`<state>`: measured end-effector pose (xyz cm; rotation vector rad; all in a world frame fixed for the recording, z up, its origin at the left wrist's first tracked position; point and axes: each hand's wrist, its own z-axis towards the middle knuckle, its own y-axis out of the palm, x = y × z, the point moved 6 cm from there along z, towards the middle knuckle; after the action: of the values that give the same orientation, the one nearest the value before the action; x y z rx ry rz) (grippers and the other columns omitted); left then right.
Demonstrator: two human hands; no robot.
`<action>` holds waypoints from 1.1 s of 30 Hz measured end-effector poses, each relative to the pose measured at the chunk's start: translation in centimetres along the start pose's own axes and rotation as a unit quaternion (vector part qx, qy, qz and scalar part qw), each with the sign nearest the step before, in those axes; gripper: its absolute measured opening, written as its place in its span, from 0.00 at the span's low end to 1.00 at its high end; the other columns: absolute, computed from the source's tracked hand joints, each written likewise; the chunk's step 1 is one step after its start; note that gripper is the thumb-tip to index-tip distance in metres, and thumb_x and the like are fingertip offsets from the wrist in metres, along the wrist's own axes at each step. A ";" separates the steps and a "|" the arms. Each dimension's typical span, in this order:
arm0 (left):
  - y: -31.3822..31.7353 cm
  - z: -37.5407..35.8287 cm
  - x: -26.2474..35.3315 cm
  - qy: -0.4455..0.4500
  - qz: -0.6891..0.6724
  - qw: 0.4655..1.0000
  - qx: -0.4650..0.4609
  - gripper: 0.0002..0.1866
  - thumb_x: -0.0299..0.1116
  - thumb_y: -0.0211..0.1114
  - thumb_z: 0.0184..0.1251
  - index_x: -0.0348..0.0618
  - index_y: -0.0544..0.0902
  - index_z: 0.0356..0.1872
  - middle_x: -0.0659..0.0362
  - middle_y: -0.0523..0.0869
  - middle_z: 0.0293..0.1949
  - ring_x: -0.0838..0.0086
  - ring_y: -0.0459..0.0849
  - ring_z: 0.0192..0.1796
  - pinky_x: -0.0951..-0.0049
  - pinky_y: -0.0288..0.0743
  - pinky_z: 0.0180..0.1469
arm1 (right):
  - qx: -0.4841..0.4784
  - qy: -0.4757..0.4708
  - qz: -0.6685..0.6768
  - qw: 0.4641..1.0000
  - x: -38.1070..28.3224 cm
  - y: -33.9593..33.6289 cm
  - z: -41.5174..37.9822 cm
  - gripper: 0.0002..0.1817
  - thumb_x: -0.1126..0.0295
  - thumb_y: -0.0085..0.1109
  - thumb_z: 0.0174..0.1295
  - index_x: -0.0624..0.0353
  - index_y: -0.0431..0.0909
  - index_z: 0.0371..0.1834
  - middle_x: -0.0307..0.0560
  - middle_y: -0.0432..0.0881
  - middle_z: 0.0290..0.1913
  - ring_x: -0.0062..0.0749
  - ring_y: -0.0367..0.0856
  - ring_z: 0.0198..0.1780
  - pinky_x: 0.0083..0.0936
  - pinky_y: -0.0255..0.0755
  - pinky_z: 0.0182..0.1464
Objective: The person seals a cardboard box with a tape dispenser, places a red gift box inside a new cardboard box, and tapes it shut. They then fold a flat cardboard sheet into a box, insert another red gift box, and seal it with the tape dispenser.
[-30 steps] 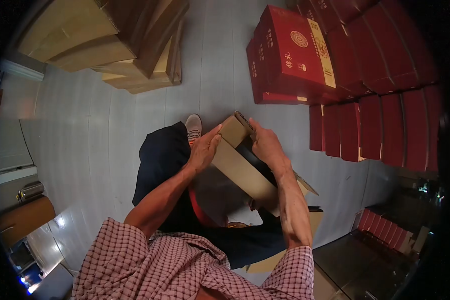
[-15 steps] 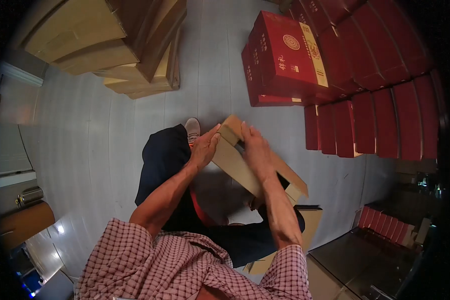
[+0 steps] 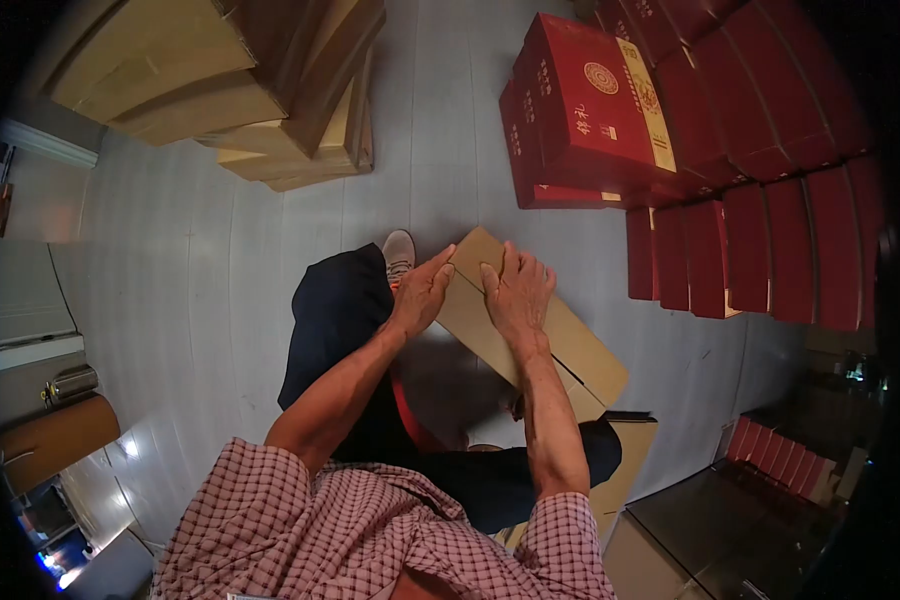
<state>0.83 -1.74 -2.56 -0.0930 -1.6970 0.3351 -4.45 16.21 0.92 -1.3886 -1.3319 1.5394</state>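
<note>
A narrow brown cardboard box (image 3: 485, 335) is in front of my knees, running diagonally from upper left to lower right. Its long flaps lie folded down, with a thin dark gap between them near the lower right end. My left hand (image 3: 425, 290) grips the box's left edge close to its far end, thumb on top. Across the upper face lies my right hand (image 3: 518, 295), its fingers hooked over the far right edge and its thumb resting on the end flap. The box's underside is hidden.
Stacked red gift boxes (image 3: 610, 110) fill the upper right. Large brown cartons (image 3: 300, 140) stand at the upper left. Flat cardboard (image 3: 630, 460) lies by my right knee, beside a dark glossy surface (image 3: 720, 520). A shoe (image 3: 399, 252) shows beyond my left knee.
The box's raised flaps have come down, covering the opening that showed before. My right hand has moved from over the opening to the far right edge. The view has shifted slightly.
</note>
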 end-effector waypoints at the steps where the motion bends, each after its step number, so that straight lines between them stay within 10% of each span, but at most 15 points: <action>1: 0.0 -0.2 0.0 0.011 0.003 1.000 0.007 0.23 0.39 0.57 0.86 0.44 0.79 0.74 0.56 0.86 0.36 0.73 0.83 0.40 0.69 0.79 0.47 | 0.011 0.001 -0.008 1.000 -0.1 0.1 -0.4 0.33 0.48 0.58 0.76 0.57 0.69 0.76 0.52 0.76 0.69 0.47 0.72 0.71 0.66 0.55 0.76; 3: 0.0 0.0 0.3 0.037 0.009 0.999 0.023 0.23 0.39 0.58 0.86 0.45 0.79 0.74 0.58 0.85 0.32 0.75 0.82 0.36 0.70 0.79 0.44 | 0.066 -0.023 -0.007 0.998 -0.2 0.7 -0.7 0.33 0.49 0.58 0.76 0.57 0.69 0.76 0.51 0.76 0.67 0.47 0.72 0.71 0.70 0.54 0.76; 7: 0.0 0.0 1.1 -0.023 0.021 1.000 0.003 0.23 0.38 0.61 0.84 0.47 0.79 0.74 0.44 0.89 0.61 0.56 0.90 0.61 0.64 0.81 0.62 | 0.091 -0.009 -0.022 0.996 -0.3 1.5 -0.9 0.33 0.50 0.58 0.76 0.59 0.67 0.76 0.48 0.75 0.66 0.46 0.70 0.72 0.76 0.52 0.76; 18: 0.9 1.1 0.6 -0.077 0.112 0.988 -0.078 0.26 0.53 0.48 0.87 0.52 0.78 0.74 0.42 0.87 0.62 0.45 0.83 0.66 0.55 0.75 0.66 | 0.148 0.030 -0.048 0.987 -1.3 1.0 -1.4 0.37 0.50 0.61 0.72 0.60 0.66 0.78 0.48 0.74 0.68 0.44 0.69 0.73 0.79 0.50 0.77; 22: 1.5 1.6 0.1 -0.082 -0.008 0.986 -0.142 0.27 0.50 0.48 0.88 0.45 0.78 0.74 0.49 0.88 0.61 0.59 0.84 0.63 0.63 0.74 0.67 | 0.127 0.034 -0.010 0.991 -0.9 1.7 -1.3 0.39 0.48 0.62 0.71 0.62 0.67 0.77 0.50 0.71 0.69 0.45 0.66 0.74 0.81 0.50 0.76; 33: 1.8 2.2 -0.7 -0.051 -0.080 0.987 -0.129 0.27 0.46 0.51 0.89 0.42 0.75 0.78 0.51 0.82 0.71 0.64 0.79 0.70 0.66 0.69 0.74 | 0.015 -0.122 0.001 0.992 -0.7 -0.9 -4.2 0.82 0.18 0.75 0.26 0.61 0.59 0.85 0.72 0.50 0.85 0.71 0.52 0.83 0.84 0.43 0.76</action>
<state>-1.49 -0.60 -3.99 -0.1311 -1.8304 -0.0009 -0.38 16.88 2.34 -1.2120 -1.4448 1.7679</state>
